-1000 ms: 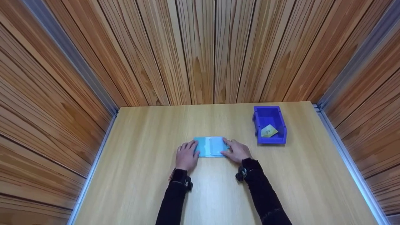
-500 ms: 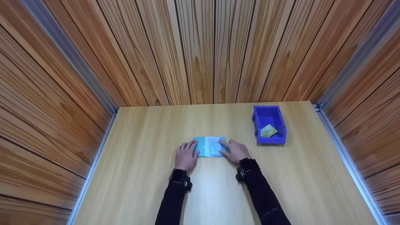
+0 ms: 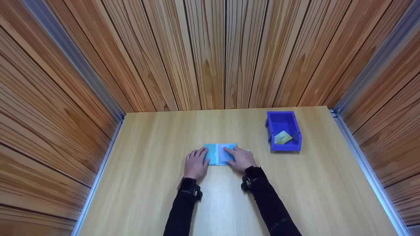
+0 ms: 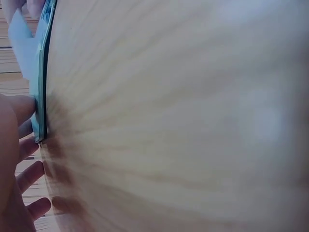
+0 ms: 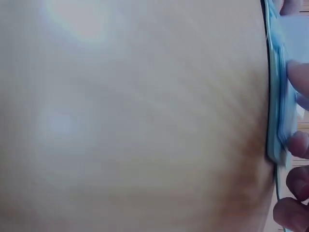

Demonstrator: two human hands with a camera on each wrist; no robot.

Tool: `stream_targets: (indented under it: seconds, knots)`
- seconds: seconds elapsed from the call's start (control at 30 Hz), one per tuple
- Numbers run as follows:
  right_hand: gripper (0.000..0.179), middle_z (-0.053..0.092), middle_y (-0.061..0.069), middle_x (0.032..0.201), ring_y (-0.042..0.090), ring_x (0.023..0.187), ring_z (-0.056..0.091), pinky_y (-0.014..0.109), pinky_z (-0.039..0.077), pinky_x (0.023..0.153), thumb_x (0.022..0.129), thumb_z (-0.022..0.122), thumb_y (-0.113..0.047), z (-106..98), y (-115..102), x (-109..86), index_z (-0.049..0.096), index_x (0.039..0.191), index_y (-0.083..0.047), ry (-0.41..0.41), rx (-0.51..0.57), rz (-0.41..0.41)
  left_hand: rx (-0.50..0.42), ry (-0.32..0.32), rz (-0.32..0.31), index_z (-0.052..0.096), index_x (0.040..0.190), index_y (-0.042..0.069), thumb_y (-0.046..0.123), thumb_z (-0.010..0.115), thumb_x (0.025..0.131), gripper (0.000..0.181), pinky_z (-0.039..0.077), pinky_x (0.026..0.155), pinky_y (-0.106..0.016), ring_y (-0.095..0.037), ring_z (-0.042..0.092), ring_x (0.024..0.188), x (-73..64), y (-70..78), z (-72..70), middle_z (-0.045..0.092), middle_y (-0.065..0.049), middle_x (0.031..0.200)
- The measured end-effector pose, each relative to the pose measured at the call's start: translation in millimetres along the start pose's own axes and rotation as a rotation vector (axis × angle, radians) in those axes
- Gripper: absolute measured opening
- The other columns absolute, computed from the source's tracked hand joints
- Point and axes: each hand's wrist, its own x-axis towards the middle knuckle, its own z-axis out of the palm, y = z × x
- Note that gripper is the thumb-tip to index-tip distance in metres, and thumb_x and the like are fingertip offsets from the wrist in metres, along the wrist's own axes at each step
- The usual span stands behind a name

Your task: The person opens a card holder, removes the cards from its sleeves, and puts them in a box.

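Observation:
A light blue folding wallet or booklet lies opened flat in the middle of the table. A paler sheet or flap covers part of its right half; its exact kind is unclear. My left hand rests at the left edge, thumb on the cover, other fingers spread on the table. My right hand lies over the right half, thumb and index finger touching the pale layer. In the right wrist view, the thumb presses a thin stacked layer. The right half is partly hidden.
A purple plastic bin stands on the wooden table at the back right, with a yellowish folded paper inside. Wood-panelled walls and metal rails enclose the table.
My right hand has slid left from the right edge, its thumb and index finger further in over the right half. My left hand and the bin have stayed put.

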Motion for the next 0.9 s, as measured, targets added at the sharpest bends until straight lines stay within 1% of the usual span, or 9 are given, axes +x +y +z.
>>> stream_targets:
  seconds: [0.17,0.27,0.33,0.4,0.47,0.57,0.63,0.8,0.9]
  knots:
    - [0.078,0.066,0.018,0.136,0.037,0.115,0.068,0.052,0.053,0.096,0.091,0.080,-0.036,6,-6,4.0,0.045,0.157,-0.016,0.082,0.046,0.102,-0.030,0.012,0.012,0.051,0.154,0.015,0.034,0.054,0.106,0.051,0.032,0.118,-0.055,-0.034,0.046,0.141,-1.3,1.9,-0.5,0.050,-0.006,0.158]
    - [0.077,0.072,0.018,0.124,0.034,0.102,0.071,0.049,0.055,0.088,0.092,0.078,-0.041,8,-11,6.5,0.046,0.154,-0.009,0.163,0.079,0.166,-0.038,0.019,0.023,0.052,0.153,0.014,0.033,0.056,0.105,0.051,0.032,0.117,-0.056,-0.035,0.047,0.141,-1.0,2.7,-1.2,0.051,-0.007,0.157]
    - [0.073,0.075,0.017,0.115,0.032,0.094,0.072,0.047,0.056,0.083,0.092,0.076,-0.047,8,-14,7.8,0.051,0.148,-0.007,0.210,0.091,0.179,-0.047,0.023,0.028,0.052,0.152,0.013,0.033,0.056,0.105,0.051,0.033,0.117,-0.056,-0.035,0.047,0.140,-0.9,3.3,-2.2,0.052,-0.008,0.156]
    - [0.069,0.076,0.015,0.112,0.031,0.094,0.073,0.047,0.056,0.081,0.092,0.074,-0.053,9,-18,8.4,0.058,0.141,-0.006,0.239,0.092,0.153,-0.054,0.029,0.028,0.050,0.154,0.013,0.033,0.053,0.107,0.051,0.033,0.116,-0.057,-0.035,0.048,0.139,-0.6,3.5,-3.5,0.053,-0.009,0.155]
    - [0.064,0.076,0.014,0.118,0.032,0.103,0.073,0.046,0.057,0.085,0.093,0.073,-0.053,9,-21,8.6,0.064,0.136,-0.007,0.245,0.079,0.106,-0.081,0.037,0.025,0.045,0.157,0.014,0.033,0.048,0.109,0.052,0.034,0.115,-0.057,-0.036,0.049,0.138,-0.3,3.7,-4.7,0.055,-0.010,0.153]
    - [0.055,0.073,0.013,0.127,0.031,0.115,0.070,0.046,0.056,0.093,0.095,0.072,-0.050,11,-25,8.2,0.070,0.132,-0.009,0.218,0.043,0.033,-0.133,0.049,0.024,0.036,0.162,0.016,0.033,0.038,0.112,0.053,0.035,0.114,-0.059,-0.038,0.051,0.137,0.8,3.0,-5.6,0.059,-0.012,0.149]
    - [0.052,0.071,0.013,0.132,0.032,0.121,0.068,0.047,0.054,0.098,0.096,0.070,-0.049,13,-26,8.1,0.071,0.133,-0.012,0.191,0.017,0.003,-0.145,0.045,0.041,0.034,0.163,0.017,0.033,0.035,0.112,0.053,0.034,0.114,-0.060,-0.039,0.051,0.137,1.2,1.3,-5.0,0.058,-0.012,0.150]
    - [0.050,0.068,0.016,0.137,0.034,0.126,0.065,0.048,0.052,0.103,0.099,0.067,-0.048,15,-28,8.4,0.069,0.136,-0.014,0.143,-0.006,-0.012,-0.073,-0.001,0.083,0.047,0.157,0.020,0.037,0.044,0.109,0.050,0.031,0.116,-0.059,-0.037,0.045,0.142,-1.8,-4.8,-3.7,0.049,-0.010,0.159]
    - [0.050,0.068,0.016,0.137,0.034,0.125,0.066,0.047,0.053,0.102,0.099,0.067,-0.047,13,-28,7.9,0.068,0.137,-0.015,0.134,0.003,-0.005,-0.044,-0.018,0.069,0.049,0.155,0.023,0.039,0.049,0.107,0.051,0.029,0.118,-0.058,-0.036,0.043,0.143,-3.9,-6.9,-3.6,0.046,-0.008,0.161]
